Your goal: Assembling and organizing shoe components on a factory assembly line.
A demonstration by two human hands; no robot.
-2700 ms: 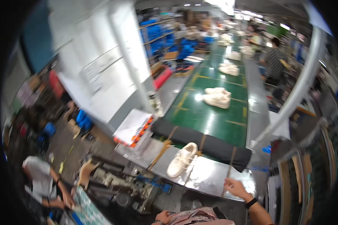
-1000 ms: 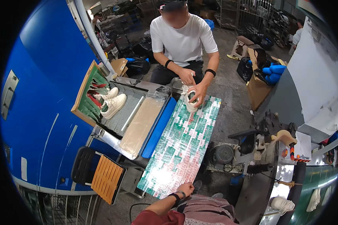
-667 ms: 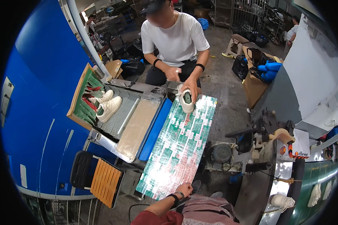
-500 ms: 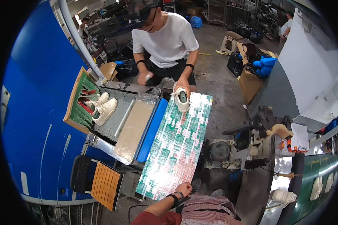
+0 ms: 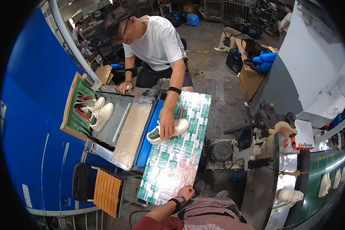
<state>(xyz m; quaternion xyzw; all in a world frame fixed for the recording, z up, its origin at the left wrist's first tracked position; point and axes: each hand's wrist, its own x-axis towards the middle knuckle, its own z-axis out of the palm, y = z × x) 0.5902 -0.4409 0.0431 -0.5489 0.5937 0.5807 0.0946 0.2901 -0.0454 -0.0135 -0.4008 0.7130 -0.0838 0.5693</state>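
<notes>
My left hand [image 5: 186,193] rests at the near right corner of a long tabletop [image 5: 170,165] wrapped in a shiny green, white and red patterned covering. Its fingers are curled in, and nothing shows between them. A dark band and a watch sit on that wrist. My right hand is out of view. Farther along the tabletop, a white sneaker [image 5: 179,127] with a green insole lies on its left edge, toe pointing right. A co-worker's hand [image 5: 166,122] presses over the shoe's middle. The co-worker's other hand [image 5: 125,86] is at the machine's far rim.
Left of the tabletop stands a conveyor machine [image 5: 130,134] with two white sneakers [image 5: 102,117] by its curtained opening. A folding chair [image 5: 107,191] is at near left. To the right are a motor [image 5: 221,151] and a bench holding a white shoe [image 5: 290,194].
The co-worker has leaned over and laid the sneaker down on the tabletop, turning it sideways and bringing it nearer. Their other hand moved left to the machine's rim. My left hand stays put.
</notes>
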